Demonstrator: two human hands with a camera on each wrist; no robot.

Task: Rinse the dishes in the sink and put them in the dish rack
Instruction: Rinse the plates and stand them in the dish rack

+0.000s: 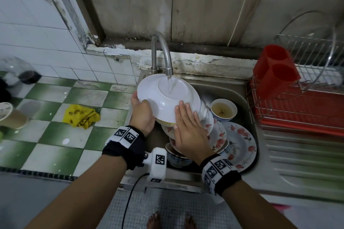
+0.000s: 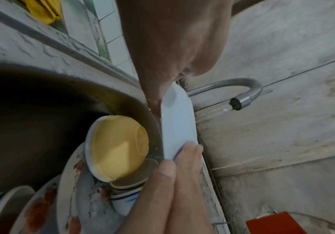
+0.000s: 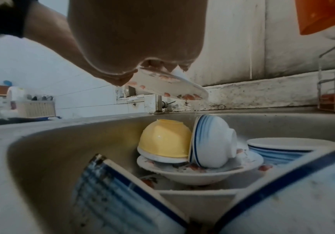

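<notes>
A white deep plate (image 1: pixel 167 96) with red flowers on its inner face (image 3: pixel 168 85) is held upside down over the sink (image 1: pixel 242 89). Water from the tap (image 1: pixel 163 50) runs onto its underside. My left hand (image 1: pixel 142 115) grips the plate's left rim, thumb on top. My right hand (image 1: pixel 186 126) lies flat on the underside with straight fingers (image 2: pixel 182 174). Below in the sink sit an upturned yellow bowl (image 3: pixel 164 139), a blue-striped bowl (image 3: pixel 212 142) and flowered plates (image 1: pixel 240 141). The wire dish rack (image 1: pixel 307 98) stands on the right.
A small bowl (image 1: pixel 223 110) of brownish liquid sits at the sink's right side. A red cutlery holder (image 1: pixel 275 72) hangs on the rack's left end. A yellow cloth (image 1: pixel 81 116) and a paper cup (image 1: pixel 9 115) lie on the green-checked counter to the left.
</notes>
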